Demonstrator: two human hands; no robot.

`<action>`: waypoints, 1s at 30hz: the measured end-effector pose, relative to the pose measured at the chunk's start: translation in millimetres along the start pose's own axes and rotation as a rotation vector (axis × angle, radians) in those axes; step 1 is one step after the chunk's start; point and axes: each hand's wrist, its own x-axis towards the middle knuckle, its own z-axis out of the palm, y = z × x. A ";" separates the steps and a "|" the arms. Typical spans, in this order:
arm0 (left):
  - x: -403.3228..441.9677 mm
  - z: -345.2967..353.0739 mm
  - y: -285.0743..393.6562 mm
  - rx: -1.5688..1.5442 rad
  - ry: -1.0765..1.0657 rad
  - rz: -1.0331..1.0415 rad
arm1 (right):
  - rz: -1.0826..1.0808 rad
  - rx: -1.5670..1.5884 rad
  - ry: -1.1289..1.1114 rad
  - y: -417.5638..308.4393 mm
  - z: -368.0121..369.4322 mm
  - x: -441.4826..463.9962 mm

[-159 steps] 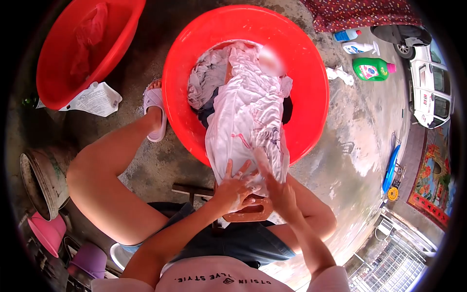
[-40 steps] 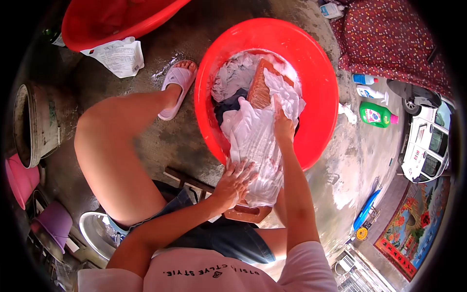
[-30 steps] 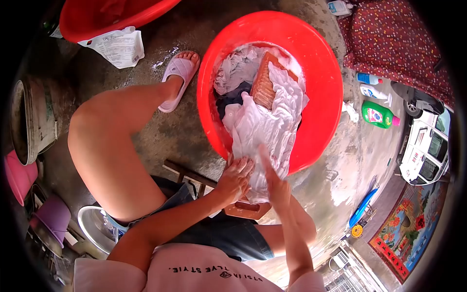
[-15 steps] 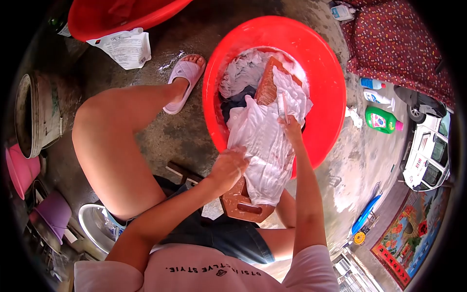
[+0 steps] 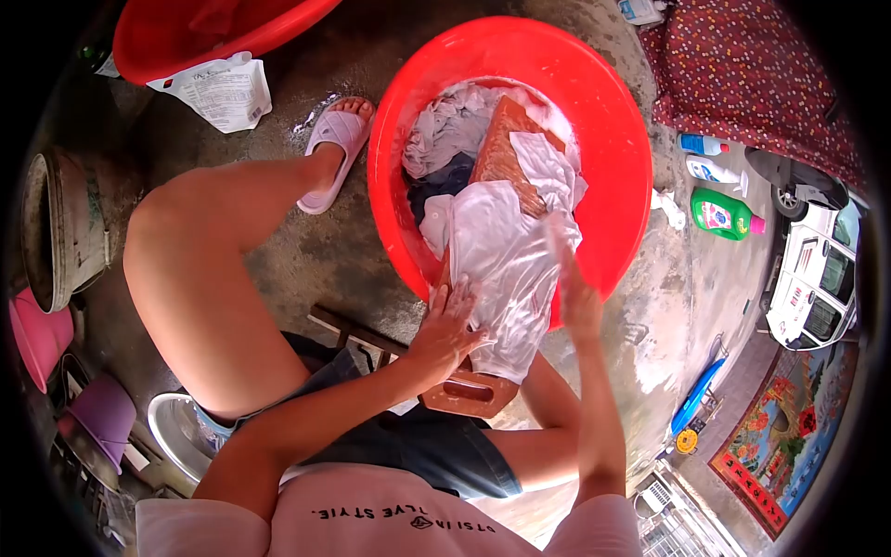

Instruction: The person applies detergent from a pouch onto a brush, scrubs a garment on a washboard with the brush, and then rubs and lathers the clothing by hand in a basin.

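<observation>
1. Left hand (image 5: 450,325): fingers apart, spread flat on wet white wrinkled cloth (image 5: 510,251), not clamped.
2. Right hand (image 5: 582,302): blurred, by the cloth's right edge. Pale streak at the fingertips; can't tell if it's held, or if fingers are closed.
3. White cloth runs from under the left hand to beyond both hands, draped over brown ridged board (image 5: 498,162); board's handle end is just nearer the body than the left hand.
4. Done, as judged: cloth is wetted and laid along the board. Looks mid-work; cleanness can't be told.
5. Left, as judged: white cloth isn't off the board. Bunched greyish cloth (image 5: 441,139) and dark navy cloth (image 5: 443,181) lie beyond the left hand, inside round red plastic basin (image 5: 613,167); can't tell if either is finished.
</observation>
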 end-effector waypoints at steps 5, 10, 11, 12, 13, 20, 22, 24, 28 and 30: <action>-4.9 11.4 -0.9 0.127 -0.004 -0.007 | 0.007 0.018 -0.179 -75.9 20.4 -62.4; -4.7 15.5 -1.8 0.091 0.029 -0.022 | 0.393 -0.172 -0.104 -0.8 65.0 29.6; -3.6 23.2 -2.3 0.054 0.067 -0.065 | 0.525 -0.242 -0.161 16.8 75.4 46.0; -4.3 19.4 -2.1 0.080 0.034 -0.055 | 0.486 -0.215 -0.165 12.9 75.9 44.1; -6.8 16.2 -2.2 0.110 0.004 -0.043 | 0.450 -0.190 -0.168 8.7 74.6 39.5; -7.0 2.2 4.0 0.186 -0.107 0.008 | 0.000 0.036 -0.205 -89.1 24.1 -27.9; -4.5 1.7 3.3 0.147 -0.051 -0.012 | 0.248 -0.073 -0.367 -63.4 38.3 -7.6; -3.6 -2.7 3.4 0.085 0.032 -0.055 | 0.419 -0.245 -0.299 -20.0 68.5 50.4; 8.4 -8.6 -13.0 0.021 0.120 -0.040 | 0.366 -0.045 -0.126 39.1 100.7 111.2; 24.4 -12.3 -23.9 -0.012 0.148 -0.009 | 0.356 0.106 -0.027 47.3 111.0 110.8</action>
